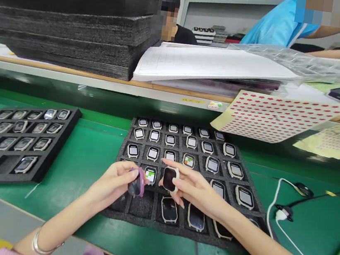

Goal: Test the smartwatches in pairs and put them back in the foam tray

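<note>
While a dark foam tray (pixel 56 146) of watches (pixel 26 163) lies at the left of the frame, the left hand (pixel 119 177), near the centre, pinches a purple-rimmed watch (pixel 138 183). Just right of that, above a second foam tray (pixel 172 229), the right hand (pixel 195 186) grasps a pale-cased watch (pixel 169 179) with a dark screen. At lower right, a white plug (pixel 282 214) rests on the green worktop (pixel 93 142).

watches (pixel 207 147) in middle tray (pixel 175 229) | second tray (pixel 58 148) at left | plug (pixel 282 215) at right | foam stack (pixel 70 26) on shelf (pixel 100 83) behind
</note>
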